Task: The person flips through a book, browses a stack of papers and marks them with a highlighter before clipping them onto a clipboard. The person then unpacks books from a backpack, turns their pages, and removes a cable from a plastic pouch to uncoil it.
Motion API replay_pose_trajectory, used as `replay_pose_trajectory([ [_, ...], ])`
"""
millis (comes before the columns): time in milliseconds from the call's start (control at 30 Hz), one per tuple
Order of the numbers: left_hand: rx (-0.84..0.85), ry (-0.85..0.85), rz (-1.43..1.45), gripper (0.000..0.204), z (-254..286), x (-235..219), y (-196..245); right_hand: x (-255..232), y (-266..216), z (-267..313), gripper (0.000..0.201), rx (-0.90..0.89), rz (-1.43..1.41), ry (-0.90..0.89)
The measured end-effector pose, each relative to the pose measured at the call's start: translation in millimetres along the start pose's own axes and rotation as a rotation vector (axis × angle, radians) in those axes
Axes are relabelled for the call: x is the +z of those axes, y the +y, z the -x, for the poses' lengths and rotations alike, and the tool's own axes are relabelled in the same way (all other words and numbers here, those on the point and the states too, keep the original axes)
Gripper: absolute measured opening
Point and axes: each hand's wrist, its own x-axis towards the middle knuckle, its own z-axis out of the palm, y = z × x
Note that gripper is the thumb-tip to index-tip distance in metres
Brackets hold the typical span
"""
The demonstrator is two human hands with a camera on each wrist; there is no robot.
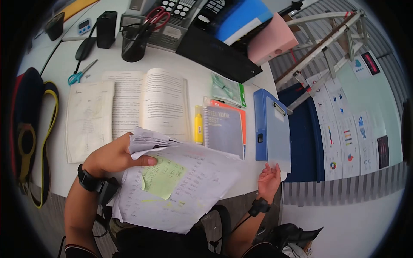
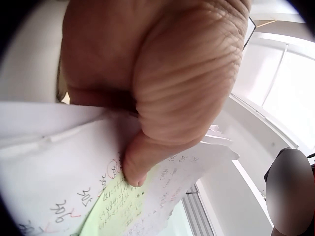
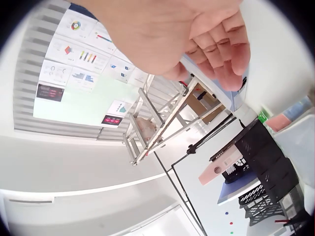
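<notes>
My left hand grips a stack of loose papers by its upper left edge, thumb on top. Handwriting covers the top sheet, and a light green note lies on it beside the thumb. In the left wrist view the thumb of the hand presses at the edge of the green note. My right hand is palm up, fingers loosely bent, at the lower edge of a blue file case with a clip and a pale sheet. Whether those fingers touch the sheet, I cannot tell.
An open book, a worn paper booklet, a yellow highlighter, a grey notebook and a green-edged pouch lie on the white table. Scissors, a pen cup and a black file rack stand farther back.
</notes>
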Motion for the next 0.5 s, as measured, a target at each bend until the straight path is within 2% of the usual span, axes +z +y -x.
replay_pose_trajectory([
  [100,-0.037,-0.067,-0.024,0.057,4,-5,3,-2,1,-9,0.015,-0.136,0.069,0.019],
  [133,-0.022,-0.079,-0.012,0.053,4,-6,2,1,1,-7,0.015,-0.126,0.068,0.018],
  [200,-0.022,-0.090,-0.011,0.050,5,-10,-4,6,4,0,0.020,-0.214,0.045,-0.017],
  [267,0.159,-0.145,-0.220,0.037,4,-19,-22,20,10,21,0.025,-0.246,0.015,-0.036],
  [333,0.158,-0.117,-0.175,0.030,7,-23,-33,39,20,44,0.031,-0.358,0.075,-0.165],
  [367,0.125,-0.070,-0.151,0.031,9,-25,-34,48,26,58,0.043,-0.337,0.067,-0.174],
  [400,0.089,-0.023,-0.133,0.032,12,-27,-35,58,31,72,0.043,-0.321,0.037,-0.150],
  [433,0.065,0.041,0.012,0.030,18,-30,-40,67,36,86,0.046,-0.259,0.082,-0.246],
  [467,0.041,0.022,-0.029,0.030,22,-32,-38,75,43,99,0.050,-0.200,0.119,-0.342],
  [500,0.075,0.061,0.213,0.032,24,-33,-33,82,53,111,0.050,-0.190,0.073,-0.318],
])
